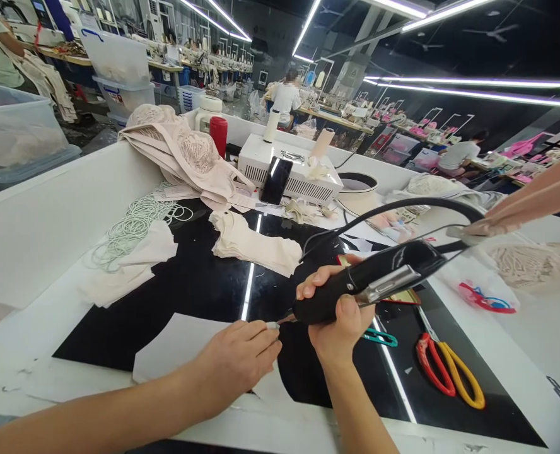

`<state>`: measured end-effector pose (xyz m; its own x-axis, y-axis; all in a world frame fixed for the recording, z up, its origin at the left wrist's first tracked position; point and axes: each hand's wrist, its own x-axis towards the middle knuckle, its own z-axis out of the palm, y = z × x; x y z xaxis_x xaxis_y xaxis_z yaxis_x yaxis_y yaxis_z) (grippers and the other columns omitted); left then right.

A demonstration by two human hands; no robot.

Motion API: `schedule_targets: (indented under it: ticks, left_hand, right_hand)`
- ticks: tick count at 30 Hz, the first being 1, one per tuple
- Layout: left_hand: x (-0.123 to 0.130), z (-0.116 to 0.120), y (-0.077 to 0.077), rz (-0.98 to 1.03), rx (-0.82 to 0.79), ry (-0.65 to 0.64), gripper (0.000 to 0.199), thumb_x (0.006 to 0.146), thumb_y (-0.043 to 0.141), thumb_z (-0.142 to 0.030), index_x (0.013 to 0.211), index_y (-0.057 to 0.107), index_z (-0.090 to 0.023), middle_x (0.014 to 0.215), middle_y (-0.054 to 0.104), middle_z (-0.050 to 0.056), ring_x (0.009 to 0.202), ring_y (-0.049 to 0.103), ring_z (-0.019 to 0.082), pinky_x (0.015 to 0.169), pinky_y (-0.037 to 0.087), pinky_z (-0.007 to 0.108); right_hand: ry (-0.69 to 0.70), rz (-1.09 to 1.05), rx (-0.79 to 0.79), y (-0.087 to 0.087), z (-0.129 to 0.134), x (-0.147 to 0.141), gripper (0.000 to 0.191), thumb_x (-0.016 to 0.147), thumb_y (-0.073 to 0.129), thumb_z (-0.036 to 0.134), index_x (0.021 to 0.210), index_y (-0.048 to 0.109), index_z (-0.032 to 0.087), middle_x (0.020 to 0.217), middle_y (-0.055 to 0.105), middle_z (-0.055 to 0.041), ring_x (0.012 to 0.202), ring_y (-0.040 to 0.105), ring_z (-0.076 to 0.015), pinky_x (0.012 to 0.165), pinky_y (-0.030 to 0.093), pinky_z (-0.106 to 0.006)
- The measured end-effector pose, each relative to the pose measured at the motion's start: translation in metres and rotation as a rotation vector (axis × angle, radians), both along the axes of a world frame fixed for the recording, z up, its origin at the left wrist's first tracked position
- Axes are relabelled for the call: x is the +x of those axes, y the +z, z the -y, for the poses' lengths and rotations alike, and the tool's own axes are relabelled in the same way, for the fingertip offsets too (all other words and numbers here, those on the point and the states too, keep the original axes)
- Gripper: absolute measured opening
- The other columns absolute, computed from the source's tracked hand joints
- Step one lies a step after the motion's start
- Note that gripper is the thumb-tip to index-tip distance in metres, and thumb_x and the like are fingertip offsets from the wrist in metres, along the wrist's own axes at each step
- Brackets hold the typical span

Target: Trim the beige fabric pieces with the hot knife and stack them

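Pinching a small pale bit [272, 325] with its fingertips close together, the left hand [239, 362] hangs over a smooth pale sheet [176, 347]. The bit is too small to name. The right hand [339, 321] wraps tight around a fat black tool [379, 277], thumb near its shiny metal lever [388, 284]. The thin tip points at the left fingertips, maybe so both hands can work at one spot. The tool is above the black board [204, 290]. A soft pink strap [535, 189] goes up from its back end, perhaps to take some weight, and a bendy black cord [398, 203] loops over it.

Beside the right arm, scissors [445, 353] with red and yellow handles lie on the glossy board, likely so they are easy to grab. A flat blue-green thing [386, 338] lies near them. Past the hands is a soft, floppy cream cloth pile [256, 246]. To its left is a tangle of thin green string [123, 230].

Farther back, lacy bras [185, 148] sit in a bumpy heap by a round red cup [218, 135]. A flat black phone [276, 180] leans on a hard white box [303, 167], perhaps to stand up. Far off, a person [285, 101] in a white top sits.
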<state>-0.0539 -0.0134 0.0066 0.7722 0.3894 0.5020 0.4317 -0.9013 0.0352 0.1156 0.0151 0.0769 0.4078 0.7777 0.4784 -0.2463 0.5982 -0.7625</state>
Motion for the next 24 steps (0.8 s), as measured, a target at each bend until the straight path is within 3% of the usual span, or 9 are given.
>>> schedule_targets:
  ticks: [15,24]
  left_hand:
    - [-0.002,0.001,0.007,-0.099,0.04,0.051,0.017,0.106,0.057,-0.021,0.116,0.069,-0.015,0.123,0.075,0.004,0.103,0.067,0.021,0.078,0.051,0.034]
    - [-0.002,0.002,0.004,-0.058,0.073,0.067,0.024,0.11,0.048,-0.024,0.115,0.069,-0.014,0.125,0.074,0.005,0.104,0.065,0.021,0.082,0.049,0.035]
  right_hand:
    - [0.043,0.051,0.034,-0.011,-0.001,0.0,0.046,0.089,0.079,0.042,0.128,0.057,0.03,0.086,0.064,0.0027,0.063,0.058,-0.0127,0.059,0.055,-0.03]
    - [0.039,0.056,0.042,-0.011,-0.002,0.0,0.036,0.089,0.079,0.042,0.115,0.058,0.028,0.086,0.065,0.0028,0.063,0.06,-0.0127,0.061,0.057,-0.031]
